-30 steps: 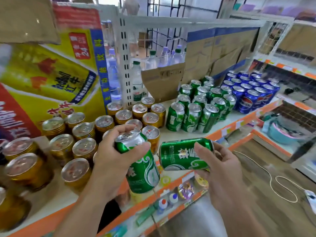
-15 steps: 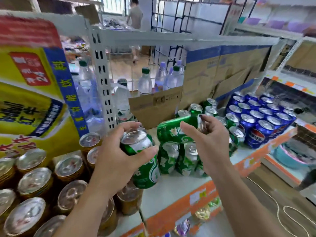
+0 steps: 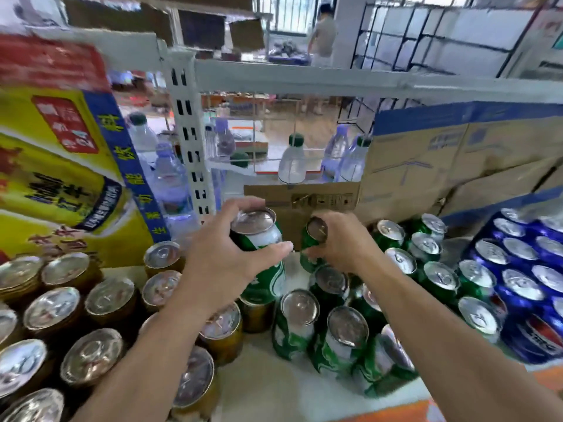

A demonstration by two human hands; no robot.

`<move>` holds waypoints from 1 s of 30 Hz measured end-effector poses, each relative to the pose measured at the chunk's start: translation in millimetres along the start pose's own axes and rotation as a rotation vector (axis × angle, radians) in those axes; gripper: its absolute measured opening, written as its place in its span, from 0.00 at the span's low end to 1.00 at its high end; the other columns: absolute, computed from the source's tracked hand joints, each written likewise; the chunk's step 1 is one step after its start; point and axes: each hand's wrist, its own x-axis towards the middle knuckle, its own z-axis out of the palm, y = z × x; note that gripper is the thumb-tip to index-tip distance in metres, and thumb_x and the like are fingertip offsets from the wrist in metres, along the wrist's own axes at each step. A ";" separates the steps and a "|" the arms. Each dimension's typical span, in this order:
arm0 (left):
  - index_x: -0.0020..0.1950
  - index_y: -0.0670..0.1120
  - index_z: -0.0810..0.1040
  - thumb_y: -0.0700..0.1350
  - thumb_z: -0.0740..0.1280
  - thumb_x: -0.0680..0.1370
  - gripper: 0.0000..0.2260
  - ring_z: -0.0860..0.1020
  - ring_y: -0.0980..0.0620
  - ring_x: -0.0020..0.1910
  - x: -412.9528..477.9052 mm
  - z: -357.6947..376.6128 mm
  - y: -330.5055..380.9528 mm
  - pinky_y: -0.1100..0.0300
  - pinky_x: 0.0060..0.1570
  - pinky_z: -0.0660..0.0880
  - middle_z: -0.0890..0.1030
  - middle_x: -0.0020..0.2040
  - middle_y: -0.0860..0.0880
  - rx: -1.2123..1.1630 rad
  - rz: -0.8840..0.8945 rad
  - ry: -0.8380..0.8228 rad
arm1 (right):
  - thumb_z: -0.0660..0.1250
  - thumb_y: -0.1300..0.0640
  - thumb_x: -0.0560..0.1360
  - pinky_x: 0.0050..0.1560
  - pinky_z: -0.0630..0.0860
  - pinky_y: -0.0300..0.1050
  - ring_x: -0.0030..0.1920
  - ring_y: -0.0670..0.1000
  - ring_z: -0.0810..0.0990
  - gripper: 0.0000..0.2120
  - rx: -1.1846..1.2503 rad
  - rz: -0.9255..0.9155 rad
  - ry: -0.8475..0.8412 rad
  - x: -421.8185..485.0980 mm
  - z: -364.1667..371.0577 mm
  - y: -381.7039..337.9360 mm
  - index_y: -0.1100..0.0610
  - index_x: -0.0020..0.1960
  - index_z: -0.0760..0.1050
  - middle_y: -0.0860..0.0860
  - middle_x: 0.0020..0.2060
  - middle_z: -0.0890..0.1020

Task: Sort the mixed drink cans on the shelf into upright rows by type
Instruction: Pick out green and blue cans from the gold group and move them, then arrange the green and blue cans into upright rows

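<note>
White shelf (image 3: 268,388) bears gold cans (image 3: 91,356), green cans (image 3: 347,327), blue cans (image 3: 522,289); cardboard boxes (image 3: 457,166) behind.

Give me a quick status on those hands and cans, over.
Left hand grips first green can, roughly upright. Right hand grips second green can at back of green rows. Cardboard box close behind both.

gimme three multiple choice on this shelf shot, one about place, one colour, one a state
1. The blue cans stand: A left of the green cans; B right of the green cans; C stacked on them.
2. The left-hand can, gripped by the left hand, is: A blue; B gold; C green.
3. The right hand: A hangs open; B grips the right-hand can; C lies flat, empty.
Key: B, blue block sits rightmost; C, green body shows between fingers; B, fingers curl round its top.
</note>
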 end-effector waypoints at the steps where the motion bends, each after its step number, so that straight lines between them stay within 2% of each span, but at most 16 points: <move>1: 0.55 0.62 0.75 0.62 0.75 0.60 0.25 0.76 0.68 0.50 5.1 6.1 0.9 0.70 0.45 0.71 0.77 0.50 0.68 0.029 -0.005 0.000 | 0.77 0.44 0.64 0.50 0.78 0.52 0.50 0.56 0.78 0.25 -0.055 -0.027 -0.037 5.9 0.8 1.4 0.50 0.57 0.75 0.52 0.52 0.81; 4: 0.59 0.61 0.73 0.59 0.78 0.64 0.26 0.71 0.74 0.51 21.5 24.9 1.8 0.73 0.46 0.66 0.74 0.51 0.69 0.132 -0.028 -0.030 | 0.76 0.45 0.66 0.51 0.77 0.51 0.51 0.58 0.78 0.23 -0.182 -0.103 -0.107 17.8 1.5 5.7 0.50 0.56 0.74 0.52 0.52 0.80; 7: 0.66 0.58 0.70 0.56 0.77 0.67 0.31 0.71 0.66 0.49 34.9 44.1 -0.5 0.72 0.45 0.64 0.73 0.54 0.65 0.274 -0.064 -0.100 | 0.73 0.50 0.69 0.50 0.75 0.49 0.52 0.57 0.79 0.16 -0.244 -0.152 -0.137 25.5 1.0 13.5 0.51 0.55 0.76 0.53 0.52 0.81; 9: 0.70 0.56 0.68 0.56 0.77 0.67 0.35 0.71 0.59 0.55 42.1 54.8 -5.1 0.67 0.50 0.64 0.74 0.60 0.57 0.395 -0.094 -0.146 | 0.73 0.51 0.69 0.48 0.73 0.48 0.51 0.58 0.80 0.14 -0.240 -0.152 -0.155 29.5 -1.3 17.9 0.51 0.53 0.76 0.53 0.51 0.81; 11: 0.72 0.55 0.67 0.56 0.77 0.67 0.36 0.70 0.56 0.57 46.8 63.6 -11.0 0.64 0.52 0.64 0.74 0.62 0.54 0.479 -0.144 -0.204 | 0.71 0.52 0.70 0.52 0.75 0.49 0.52 0.59 0.80 0.14 -0.226 -0.154 -0.196 33.1 -2.1 20.4 0.51 0.54 0.76 0.54 0.52 0.81; 13: 0.70 0.55 0.69 0.55 0.77 0.67 0.34 0.69 0.57 0.54 47.9 71.2 -20.7 0.63 0.50 0.65 0.74 0.61 0.54 0.491 -0.196 -0.246 | 0.69 0.54 0.71 0.55 0.77 0.53 0.53 0.60 0.79 0.14 -0.186 -0.159 -0.233 35.1 -3.4 21.2 0.53 0.56 0.77 0.56 0.53 0.81; 15: 0.68 0.53 0.70 0.54 0.77 0.67 0.31 0.71 0.56 0.52 46.1 78.1 -29.4 0.63 0.48 0.66 0.76 0.60 0.52 0.508 -0.230 -0.270 | 0.66 0.55 0.72 0.54 0.78 0.54 0.53 0.61 0.79 0.13 -0.134 -0.171 -0.258 35.2 -7.2 23.1 0.54 0.57 0.77 0.57 0.53 0.80; 18: 0.66 0.50 0.71 0.56 0.74 0.70 0.28 0.73 0.55 0.51 42.7 89.2 -37.2 0.61 0.48 0.69 0.78 0.57 0.51 0.535 -0.255 -0.367 | 0.64 0.51 0.76 0.53 0.77 0.51 0.55 0.60 0.78 0.13 -0.082 -0.195 -0.273 30.8 -16.6 28.7 0.54 0.57 0.77 0.55 0.54 0.80; 21: 0.58 0.50 0.73 0.61 0.70 0.73 0.21 0.76 0.53 0.50 43.8 95.3 -36.4 0.56 0.51 0.74 0.79 0.52 0.52 0.529 -0.257 -0.451 | 0.64 0.52 0.77 0.50 0.76 0.49 0.53 0.58 0.78 0.10 -0.032 -0.213 -0.246 20.8 -22.8 33.2 0.54 0.56 0.77 0.54 0.52 0.81; 23: 0.53 0.48 0.74 0.61 0.67 0.75 0.17 0.77 0.52 0.48 43.4 94.9 -32.7 0.54 0.51 0.75 0.79 0.49 0.51 0.512 -0.278 -0.464 | 0.64 0.53 0.77 0.47 0.75 0.47 0.52 0.57 0.79 0.10 0.003 -0.214 -0.218 13.2 -25.4 33.7 0.53 0.56 0.77 0.53 0.51 0.81; 25: 0.53 0.47 0.74 0.60 0.64 0.77 0.17 0.77 0.50 0.48 40.0 93.0 -30.1 0.52 0.51 0.75 0.79 0.49 0.49 0.617 -0.256 -0.460 | 0.63 0.53 0.78 0.49 0.76 0.48 0.52 0.57 0.78 0.11 0.007 -0.228 -0.201 7.4 -28.7 33.1 0.54 0.58 0.77 0.53 0.53 0.81; 27: 0.56 0.47 0.74 0.62 0.62 0.77 0.19 0.76 0.49 0.52 33.7 89.0 -29.6 0.51 0.53 0.74 0.78 0.53 0.49 0.756 -0.189 -0.413 | 0.62 0.52 0.79 0.50 0.77 0.51 0.52 0.57 0.78 0.11 -0.006 -0.251 -0.191 2.7 -32.0 31.7 0.55 0.58 0.76 0.53 0.53 0.80; 30: 0.67 0.53 0.71 0.63 0.59 0.77 0.23 0.73 0.48 0.60 19.8 74.7 -27.1 0.49 0.61 0.70 0.75 0.62 0.51 0.855 -0.166 -0.299 | 0.62 0.50 0.79 0.52 0.77 0.52 0.54 0.55 0.76 0.13 -0.038 -0.293 -0.209 -7.7 -34.2 22.2 0.54 0.60 0.73 0.52 0.53 0.78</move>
